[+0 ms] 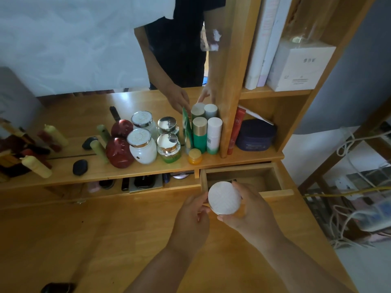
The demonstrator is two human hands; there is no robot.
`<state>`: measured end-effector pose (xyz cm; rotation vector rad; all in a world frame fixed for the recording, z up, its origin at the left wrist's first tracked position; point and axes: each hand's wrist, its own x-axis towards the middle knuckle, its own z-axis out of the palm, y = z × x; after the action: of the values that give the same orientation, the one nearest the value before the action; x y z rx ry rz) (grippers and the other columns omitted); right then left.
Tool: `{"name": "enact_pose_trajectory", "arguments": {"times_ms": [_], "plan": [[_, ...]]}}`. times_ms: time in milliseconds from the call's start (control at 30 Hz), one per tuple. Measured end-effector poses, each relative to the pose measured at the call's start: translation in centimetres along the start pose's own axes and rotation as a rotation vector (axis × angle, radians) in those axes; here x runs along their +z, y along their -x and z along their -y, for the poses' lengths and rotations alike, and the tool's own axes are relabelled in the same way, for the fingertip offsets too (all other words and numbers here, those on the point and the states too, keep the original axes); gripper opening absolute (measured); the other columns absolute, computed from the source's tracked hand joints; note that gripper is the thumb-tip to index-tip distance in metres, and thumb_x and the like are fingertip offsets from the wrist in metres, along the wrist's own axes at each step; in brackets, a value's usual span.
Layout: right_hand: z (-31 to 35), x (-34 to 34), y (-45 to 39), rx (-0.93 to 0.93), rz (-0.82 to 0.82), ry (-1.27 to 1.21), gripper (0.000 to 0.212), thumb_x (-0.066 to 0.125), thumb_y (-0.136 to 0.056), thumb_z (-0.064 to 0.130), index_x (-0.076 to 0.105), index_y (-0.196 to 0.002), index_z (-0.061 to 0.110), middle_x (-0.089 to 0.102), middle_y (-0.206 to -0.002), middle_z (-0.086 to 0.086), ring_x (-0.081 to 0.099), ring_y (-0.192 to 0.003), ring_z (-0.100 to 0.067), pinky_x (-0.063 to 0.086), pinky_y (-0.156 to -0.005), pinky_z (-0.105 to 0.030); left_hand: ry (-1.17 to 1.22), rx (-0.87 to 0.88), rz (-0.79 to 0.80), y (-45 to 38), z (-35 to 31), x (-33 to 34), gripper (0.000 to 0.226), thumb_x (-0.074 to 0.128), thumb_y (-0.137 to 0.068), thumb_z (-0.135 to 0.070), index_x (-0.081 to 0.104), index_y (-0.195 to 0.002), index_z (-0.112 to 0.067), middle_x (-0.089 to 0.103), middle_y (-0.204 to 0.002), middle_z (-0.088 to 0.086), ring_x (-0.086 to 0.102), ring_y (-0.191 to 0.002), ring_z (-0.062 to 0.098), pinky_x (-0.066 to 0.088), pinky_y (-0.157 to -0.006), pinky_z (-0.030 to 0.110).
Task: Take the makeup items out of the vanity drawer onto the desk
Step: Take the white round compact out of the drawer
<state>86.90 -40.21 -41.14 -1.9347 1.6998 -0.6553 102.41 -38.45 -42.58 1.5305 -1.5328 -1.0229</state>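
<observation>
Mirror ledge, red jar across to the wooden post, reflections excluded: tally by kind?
Jars: 4 (red jar, white jar, green jar, small orange jar)
Bottles: 2 (green bottle, white bottle)
Flat packets: 1 (green packet)
Total: 7

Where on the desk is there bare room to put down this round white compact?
The desk top left of the left hand is bare wood up to the dark object at the near edge. The round white compact sits between both hands, right hand. The shelf of jars is crowded.
</observation>
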Motion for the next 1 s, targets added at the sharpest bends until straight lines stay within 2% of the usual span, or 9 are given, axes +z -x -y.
{"name": "enact_pose_trajectory", "arguments": {"times_ms": [167,300,400,533,667,733,800,933,1000], "plan": [[2.8,1.5,0.1,-0.063,0.038,0.015,0.086,0.080,-0.065,0.043,0.036,-0.137,0.024,0.042,-0.133,0.008,0.038,-0.119,-0.007,0.035,-0.092,-0.017,0.044,-0.028,-0.091,1.3,0.9,-2.4,0.054,0.042,-0.086,0.008,0.054,-0.122,-0.031,0.059,-0.108,-0.009,0.055,-0.097,-0.006,0.048,-0.082,0.016],[5.3,3.9,0.4,-0.104,0.085,-0.020,0.083,0.080,-0.064,0.044,0.038,-0.134,0.027,0.040,-0.120,0.015,0.040,-0.116,-0.007,0.040,-0.091,-0.020,0.069,-0.071,-0.160,2.8,2.3,-5.0,0.054,0.042,-0.086,0.008,0.057,-0.120,-0.030,0.062,-0.111,-0.007,0.057,-0.101,0.000,0.050,-0.087,0.021],[7.0,6.2,0.9,-0.124,0.139,-0.033,0.084,0.079,-0.066,0.043,0.035,-0.136,0.025,0.041,-0.129,0.011,0.039,-0.121,-0.008,0.039,-0.097,-0.022,0.073,-0.130,-0.206,4.7,3.7,-6.6,0.054,0.041,-0.085,0.008,0.054,-0.125,-0.026,0.060,-0.114,-0.006,0.056,-0.104,0.002,0.049,-0.092,0.024],[8.7,9.4,2.0,-0.189,0.228,0.006,0.083,0.076,-0.068,0.045,0.033,-0.136,0.029,0.042,-0.134,0.010,0.040,-0.122,-0.010,0.034,-0.096,-0.017,0.092,-0.189,-0.245,7.6,5.4,-8.4,0.057,0.041,-0.086,0.006,0.050,-0.124,-0.035,0.057,-0.118,-0.013,0.054,-0.108,0.001,0.047,-0.094,0.022],[9.9,12.4,3.3,-0.213,0.321,0.000,0.081,0.076,-0.067,0.044,0.036,-0.135,0.027,0.043,-0.131,0.009,0.043,-0.120,-0.011,0.036,-0.094,-0.017,0.066,-0.257,-0.275,10.5,8.0,-9.8,0.056,0.042,-0.084,0.006,0.051,-0.125,-0.032,0.058,-0.120,-0.014,0.054,-0.107,-0.001,0.047,-0.094,0.021],[10.6,13.7,4.2,-0.211,0.349,0.004,0.081,0.074,-0.068,0.045,0.035,-0.137,0.026,0.042,-0.131,0.009,0.042,-0.121,-0.011,0.037,-0.095,-0.018,0.042,-0.290,-0.284,11.7,9.1,-10.5,0.057,0.040,-0.084,0.007,0.050,-0.125,-0.032,0.058,-0.119,-0.016,0.053,-0.106,-0.005,0.045,-0.091,0.013],[11.0,14.9,4.9,-0.217,0.357,0.023,0.080,0.072,-0.068,0.048,0.035,-0.136,0.028,0.043,-0.131,0.010,0.043,-0.120,-0.011,0.038,-0.094,-0.018,0.001,-0.310,-0.296,12.5,10.0,-11.0,0.055,0.041,-0.086,0.005,0.049,-0.126,-0.031,0.058,-0.116,-0.018,0.053,-0.105,-0.007,0.041,-0.085,0.005],[11.3,16.8,5.8,-0.218,0.325,0.060,0.078,0.071,-0.062,0.054,0.042,-0.130,0.029,0.051,-0.124,0.010,0.049,-0.114,-0.011,0.041,-0.091,-0.018,-0.046,-0.305,-0.298,13.4,11.3,-11.7,0.053,0.043,-0.088,0.002,0.048,-0.121,-0.039,0.058,-0.111,-0.021,0.053,-0.103,-0.005,0.042,-0.085,0.008],[11.4,17.4,6.2,-0.205,0.320,0.068,0.078,0.072,-0.060,0.054,0.045,-0.128,0.028,0.052,-0.120,0.010,0.051,-0.111,-0.012,0.042,-0.090,-0.019,-0.056,-0.308,-0.303,13.6,11.7,-11.9,0.053,0.042,-0.087,0.003,0.050,-0.121,-0.037,0.056,-0.109,-0.022,0.051,-0.102,-0.007,0.041,-0.083,0.005]]}}
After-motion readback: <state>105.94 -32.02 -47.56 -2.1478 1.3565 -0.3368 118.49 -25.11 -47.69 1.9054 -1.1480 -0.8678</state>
